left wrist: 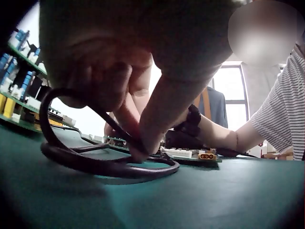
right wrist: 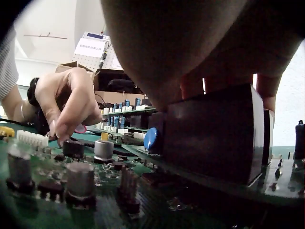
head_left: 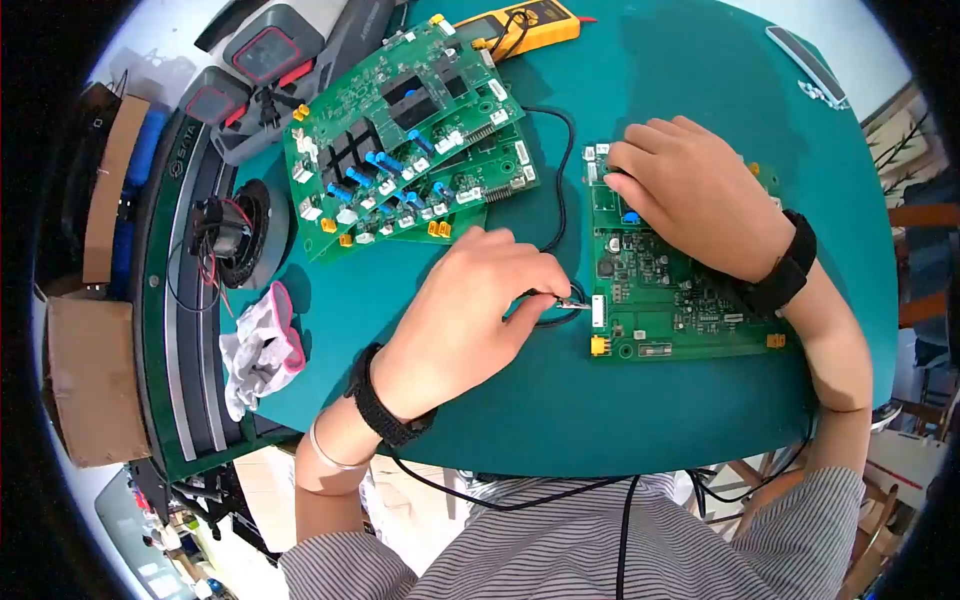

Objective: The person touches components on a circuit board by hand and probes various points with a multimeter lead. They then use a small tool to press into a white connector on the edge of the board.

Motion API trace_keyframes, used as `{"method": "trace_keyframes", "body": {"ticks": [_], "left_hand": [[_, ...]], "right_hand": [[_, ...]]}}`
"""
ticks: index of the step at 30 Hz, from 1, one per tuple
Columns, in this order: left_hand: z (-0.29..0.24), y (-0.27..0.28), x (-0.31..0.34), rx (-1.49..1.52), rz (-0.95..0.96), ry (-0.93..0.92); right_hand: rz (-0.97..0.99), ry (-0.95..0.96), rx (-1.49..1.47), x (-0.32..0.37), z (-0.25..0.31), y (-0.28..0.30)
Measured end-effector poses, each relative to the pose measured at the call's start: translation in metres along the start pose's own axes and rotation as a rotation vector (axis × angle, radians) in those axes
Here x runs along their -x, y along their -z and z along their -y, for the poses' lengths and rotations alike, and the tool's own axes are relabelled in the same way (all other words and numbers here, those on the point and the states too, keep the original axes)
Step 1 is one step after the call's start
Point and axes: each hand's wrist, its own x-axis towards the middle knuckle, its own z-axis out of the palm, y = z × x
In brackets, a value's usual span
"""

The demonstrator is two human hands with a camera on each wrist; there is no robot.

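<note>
My left hand (head_left: 470,310) pinches a thin, silvery-tipped end of a black cable (head_left: 568,150) between thumb and forefinger. That tip points at a white connector (head_left: 598,311) on the left edge of a green circuit board (head_left: 700,345). In the left wrist view the cable (left wrist: 109,167) loops on the table below the fingers. My right hand (head_left: 700,200) lies over the board's far part, fingers curled. From the right wrist, its fingers show behind a tall black block (right wrist: 214,133) on the board, gripping around it. The hand hides much of that part.
Stacked green circuit boards (head_left: 400,140) stand at the back left, beside a yellow multimeter (head_left: 535,25). A white glove with pink trim (head_left: 262,350), a cable spool (head_left: 255,235) and an open tool case (head_left: 250,90) are at the left. A pale flat device (head_left: 805,60) lies far right.
</note>
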Motion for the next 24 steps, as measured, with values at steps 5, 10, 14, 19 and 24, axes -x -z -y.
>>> {"method": "trace_keyframes", "body": {"ticks": [5,10,14,19,24], "left_hand": [[-0.002,0.000,0.000,0.042,-0.022,-0.004],[0.000,0.006,-0.002,0.172,-0.007,0.104],[0.000,0.001,-0.001,0.236,0.032,0.134],[0.004,-0.002,0.001,0.214,-0.002,0.080],[0.005,0.001,0.000,0.232,0.049,0.110]], "right_hand": [[0.007,0.000,-0.010,0.000,0.000,0.003],[0.015,-0.001,-0.026,-0.001,0.000,0.002],[0.015,-0.014,-0.059,0.000,0.000,0.004],[0.021,0.000,-0.060,-0.001,-0.002,0.002],[0.013,-0.001,-0.063,0.000,-0.001,0.003]]}}
